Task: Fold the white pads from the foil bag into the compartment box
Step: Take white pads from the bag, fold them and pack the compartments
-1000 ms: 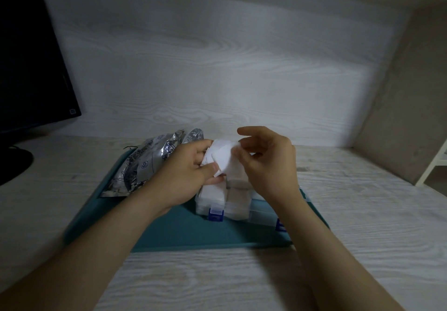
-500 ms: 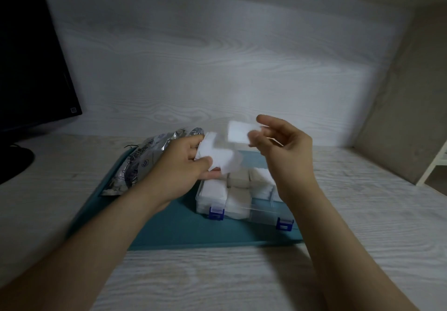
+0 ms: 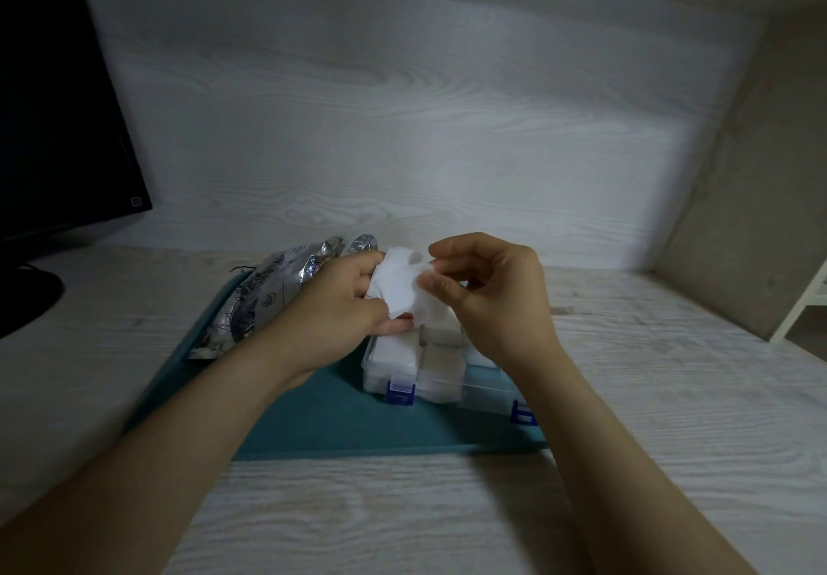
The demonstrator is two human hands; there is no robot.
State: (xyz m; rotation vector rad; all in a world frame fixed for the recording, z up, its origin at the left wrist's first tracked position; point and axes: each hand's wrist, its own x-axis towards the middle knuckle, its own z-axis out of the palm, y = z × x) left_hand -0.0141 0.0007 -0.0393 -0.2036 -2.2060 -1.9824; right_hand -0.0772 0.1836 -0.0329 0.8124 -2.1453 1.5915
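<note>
Here both hands, left hand (image 3: pixel 333 306) and right hand (image 3: pixel 490 292), pinch one white pad (image 3: pixel 402 290) (above the compartment box (image 3: pixel 436 384)).

You had a crinkled, shiny foil bag (image 3: pixel 268 301) beside a clear glossy plastic box (image 3: pixel 447 384). The pads (image 3: pixel 405 288) looked soft and matt; the tabletop (image 3: pixel 671 395) was pale grained wood.

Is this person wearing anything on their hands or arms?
No. The left hand and right hand are bare, no gloves or rings visible. Both forearms are bare to the picture's edge: no sleeve, watch or bracelet shows.
</note>
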